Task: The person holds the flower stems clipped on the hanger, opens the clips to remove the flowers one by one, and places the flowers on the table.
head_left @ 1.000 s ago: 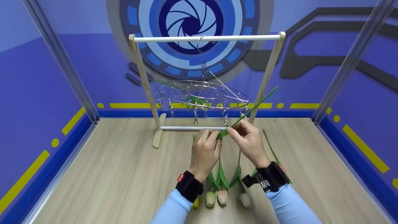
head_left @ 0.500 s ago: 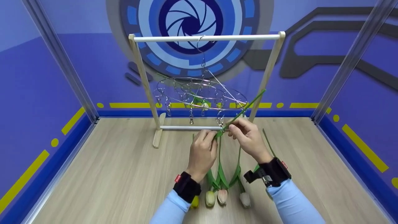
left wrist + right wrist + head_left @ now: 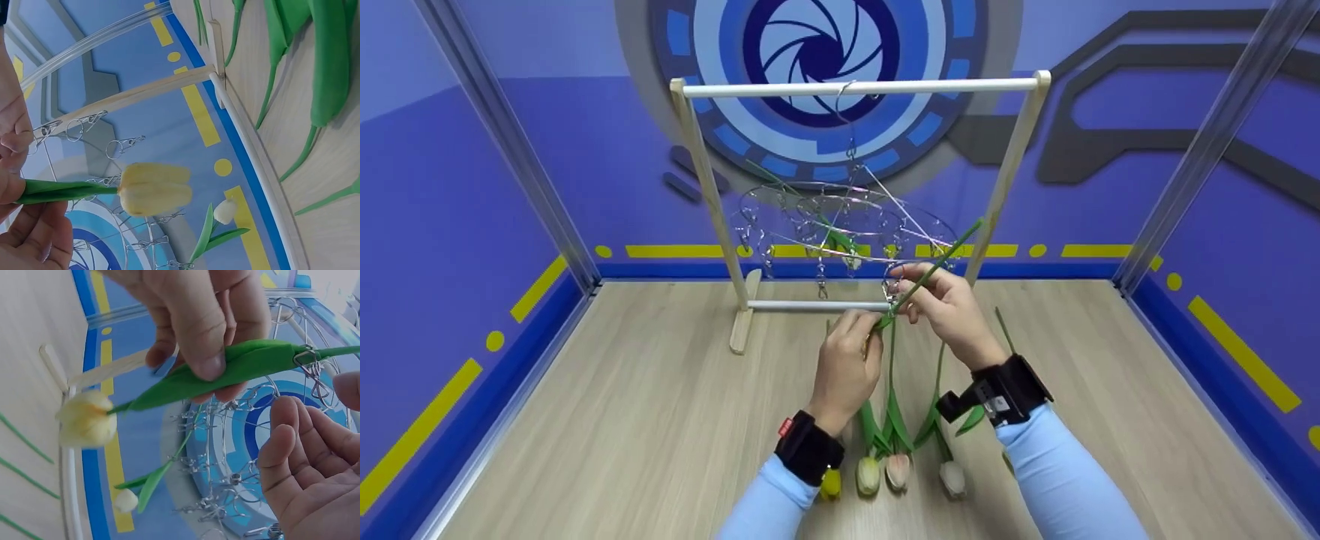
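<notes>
My left hand pinches the green leaf and stem of a pale yellow tulip between thumb and fingers. In the right wrist view, a metal clip of the hanging rack bites on that stem beyond the leaf. Beside the clip is my right hand, its fingers loosely bent and apart from the stem, with nothing between them. The tulip's stem slants up to the right past the right hand in the head view. A round wire clip hanger hangs tilted from the white bar.
A white tulip hangs upside down from the hanger's far side. The wooden stand holds the bar up. Several tulips lie on the table near me, among them a pink one, a white one and a bright yellow one.
The held tulip's stem has shifted left, up to the clip. My right hand has moved left and up, and its fingers have loosened from the stem and clip. My left hand keeps its pinch.
</notes>
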`<state>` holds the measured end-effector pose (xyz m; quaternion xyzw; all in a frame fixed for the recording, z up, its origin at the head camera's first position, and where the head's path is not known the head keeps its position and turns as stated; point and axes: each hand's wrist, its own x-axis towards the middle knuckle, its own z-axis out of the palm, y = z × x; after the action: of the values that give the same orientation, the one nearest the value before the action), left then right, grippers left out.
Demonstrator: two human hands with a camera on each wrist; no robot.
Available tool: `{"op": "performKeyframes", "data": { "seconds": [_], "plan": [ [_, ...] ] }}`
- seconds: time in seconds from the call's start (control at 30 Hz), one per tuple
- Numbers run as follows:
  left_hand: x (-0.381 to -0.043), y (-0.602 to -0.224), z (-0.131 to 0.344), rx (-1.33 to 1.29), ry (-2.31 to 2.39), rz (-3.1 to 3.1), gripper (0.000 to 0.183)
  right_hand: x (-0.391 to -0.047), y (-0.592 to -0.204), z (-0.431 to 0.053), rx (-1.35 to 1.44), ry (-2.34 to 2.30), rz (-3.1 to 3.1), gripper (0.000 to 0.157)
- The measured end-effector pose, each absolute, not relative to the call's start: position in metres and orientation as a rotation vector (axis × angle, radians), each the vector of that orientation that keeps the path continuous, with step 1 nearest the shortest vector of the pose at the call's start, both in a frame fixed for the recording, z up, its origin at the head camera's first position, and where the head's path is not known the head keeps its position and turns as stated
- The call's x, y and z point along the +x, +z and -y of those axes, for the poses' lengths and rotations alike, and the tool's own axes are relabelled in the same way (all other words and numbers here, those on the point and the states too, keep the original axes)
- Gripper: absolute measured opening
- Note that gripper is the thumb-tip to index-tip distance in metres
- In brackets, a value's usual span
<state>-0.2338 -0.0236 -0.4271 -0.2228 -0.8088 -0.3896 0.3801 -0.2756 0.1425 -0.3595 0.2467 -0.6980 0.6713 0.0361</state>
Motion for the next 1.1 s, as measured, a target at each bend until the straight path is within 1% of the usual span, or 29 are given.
{"op": "performKeyframes", "data": {
  "seconds": [0.2, 0.53, 0.9, 1.1],
  "plan": [
    [-0.2348, -0.4255, 0.0251, -0.587, -1.025, 2.08, 0.026, -0.2797, -0.3617, -0.1412, 0.815, 2.133, 2.144, 0.025],
    [-0.2337, -0.4253, 0.0234, -0.573, -1.041, 2.09, 0.028, -0.2768, -0.3592, -0.1376, 0.839, 2.064, 2.128, 0.016],
    [-0.232, -0.426, 0.0253, -0.539, -1.119, 2.013, 0.016, -0.2749, -0.3605, -0.1359, 0.847, 2.062, 2.102, 0.012],
    [-0.2329, -0.4255, 0.0272, -0.546, -1.193, 1.953, 0.023, -0.2752, -0.3612, -0.1356, 0.863, 2.145, 2.069, 0.008]
  ]
}}
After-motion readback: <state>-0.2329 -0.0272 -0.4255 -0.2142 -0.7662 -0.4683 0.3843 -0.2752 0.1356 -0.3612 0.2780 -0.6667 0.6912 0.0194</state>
